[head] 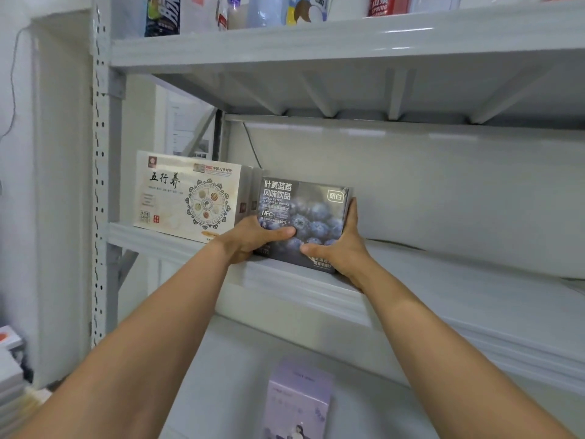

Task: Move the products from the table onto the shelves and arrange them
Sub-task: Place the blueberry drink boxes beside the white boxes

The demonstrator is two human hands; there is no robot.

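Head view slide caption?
Left hand and right hand hold a blueberry box on the shelf beside a cream box.

Bright, even light; bowed, blurred edges

At the front edge of the middle shelf [316,289] stands the blueberry drink box [304,217], gripped by the left hand [253,236] at its lower left corner and the right hand [342,248] round its right side. A wider box [186,198] stands just left of it, with slim boxes [250,191] between them, further back. Bottles [234,11] line the upper shelf [316,42] above. A tall box [297,400] stands below, beneath the arms.
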